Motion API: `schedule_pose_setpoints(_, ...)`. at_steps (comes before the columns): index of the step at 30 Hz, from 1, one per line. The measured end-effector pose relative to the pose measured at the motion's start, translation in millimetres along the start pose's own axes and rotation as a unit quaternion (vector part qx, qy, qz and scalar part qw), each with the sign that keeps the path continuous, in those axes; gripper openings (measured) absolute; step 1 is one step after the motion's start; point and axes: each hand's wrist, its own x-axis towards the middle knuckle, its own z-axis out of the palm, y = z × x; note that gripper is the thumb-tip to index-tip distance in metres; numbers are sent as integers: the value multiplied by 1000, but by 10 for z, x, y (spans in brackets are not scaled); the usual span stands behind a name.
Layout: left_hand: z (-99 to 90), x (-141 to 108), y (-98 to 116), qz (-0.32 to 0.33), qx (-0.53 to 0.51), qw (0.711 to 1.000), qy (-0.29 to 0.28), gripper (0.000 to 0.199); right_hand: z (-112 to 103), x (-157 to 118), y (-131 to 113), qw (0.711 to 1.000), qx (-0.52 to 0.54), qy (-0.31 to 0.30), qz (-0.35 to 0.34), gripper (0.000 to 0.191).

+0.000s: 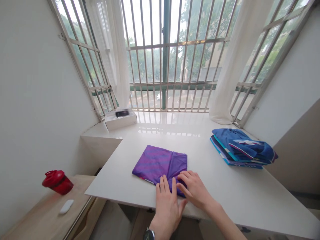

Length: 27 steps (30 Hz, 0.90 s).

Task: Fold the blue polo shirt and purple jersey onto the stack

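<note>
A barred window [170, 63] fills the wall beyond the far edge of the desk [225, 200], with trees and a road showing through it. White curtains [237, 63] hang at that far edge, gathered to either side of the middle bars, and their lower ends reach down to the desk. A wooden shelf [50, 213] sits lower than the desk, just off its left side. A stack of blue garments [240, 146] lies folded on the right half of the desk, with blue, white and pink trim along the edges. A folded purple garment [157, 163] lies flat near the front edge of the desk, well left of that stack, with a small white patch at its near edge. A white box [120, 120] stands at the far left corner of the desk, and whatever lies on top of it is blurred. A red bottle [57, 181] lies tipped on its side on the shelf. The left hand [166, 208] is open, fingers spread, pressing flat on the near edge of the purple garment. The right hand [193, 190] is open too, fingers together, resting on that garment's near right corner and just beside the left hand, gripping nothing. A white mouse [66, 206] lies on the shelf near the bottle. A watch [148, 234] circles the left wrist
</note>
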Motion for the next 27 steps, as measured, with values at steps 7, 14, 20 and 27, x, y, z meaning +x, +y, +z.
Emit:
schedule_pose_setpoints(7,-573,82,-338,122,-83,988,-37,55,-74,-102,197,995,-79,36,39,44)
schedule_pose_setpoints(14,-635,59,-1179,25,-35,998,-48,33,433,-261,-28,997,-69,9,25,56)
schedule_pose_setpoints(20,-547,-195,-677,9,-21,998,-64,54,240,115,511,999,-46,4,-18,36)
schedule_pose_setpoints(27,-637,-324,-219,195,-153,962,-114,57,-11,-164,494,999,-17,-13,-40,44)
